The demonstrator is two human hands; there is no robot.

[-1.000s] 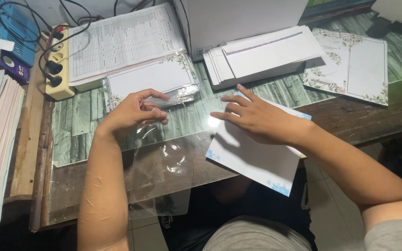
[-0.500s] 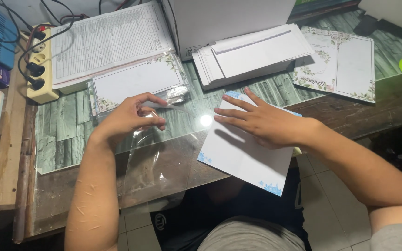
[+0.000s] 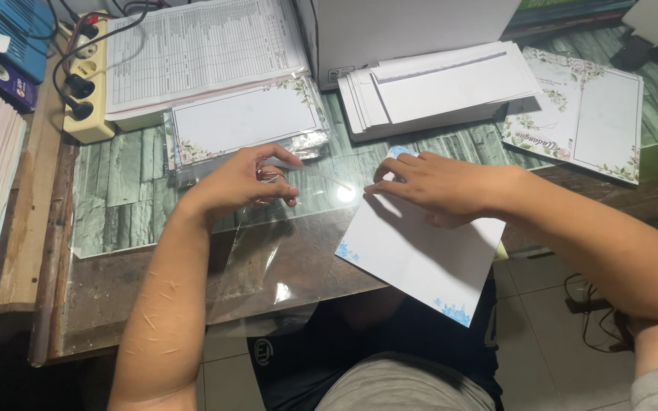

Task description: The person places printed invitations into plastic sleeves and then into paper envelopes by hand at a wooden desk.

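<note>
Head view: left hand point(image 3: 249, 179) fingers curled.

Clear plastic sleeve point(image 3: 268, 259): transparent, glare spots.
White card point(image 3: 420, 247): plain white, blue floral print at corners.
Desk point(image 3: 127, 190): green-grey plank pattern under glass, brown wood at near edge.
Envelope stack point(image 3: 443, 87), far edge: white.
Floral card point(image 3: 576, 114), right edge: white, green-pink leaf border.
Sleeved card pack point(image 3: 245, 122): white, floral corners.
Printed sheet point(image 3: 203, 49), far edge: white, black grid table.
Power strip point(image 3: 89, 84), far-left corner: cream, black plugs.
</note>
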